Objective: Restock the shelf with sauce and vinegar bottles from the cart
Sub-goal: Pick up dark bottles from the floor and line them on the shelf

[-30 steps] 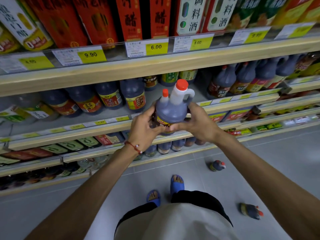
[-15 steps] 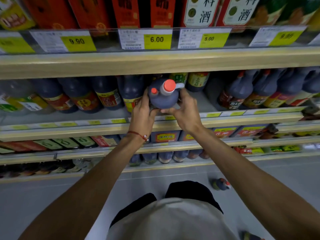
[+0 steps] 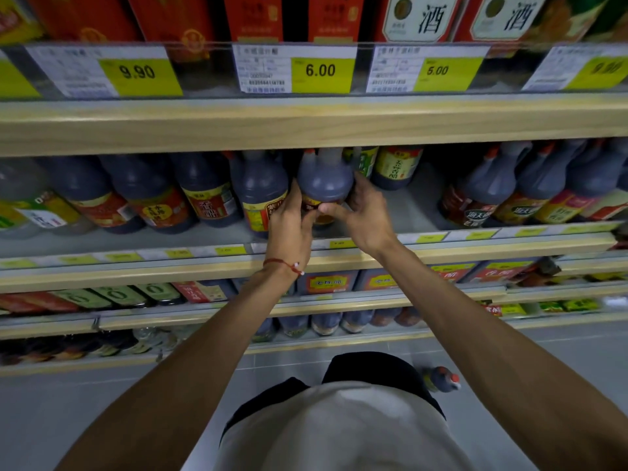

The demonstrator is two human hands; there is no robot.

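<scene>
A dark vinegar bottle [image 3: 324, 180] with a red cap and a yellow-red label stands upright on the middle shelf [image 3: 441, 244], its neck partly hidden under the shelf above. My left hand [image 3: 289, 226] grips its left side and my right hand [image 3: 360, 212] grips its right side and lower label. It sits just right of a similar dark bottle [image 3: 260, 195] in the row. No cart is in view.
More dark bottles line the shelf to the left [image 3: 207, 195] and right [image 3: 482, 195]. The wooden upper shelf edge [image 3: 306, 120] with price tags overhangs closely. One bottle [image 3: 441, 379] lies on the grey floor at lower right. Lower shelves hold more goods.
Both hands have carried the bottle from in front of the shelf up and inward, and it now stands inside the middle shelf beside the row. The view has moved closer to the shelf.
</scene>
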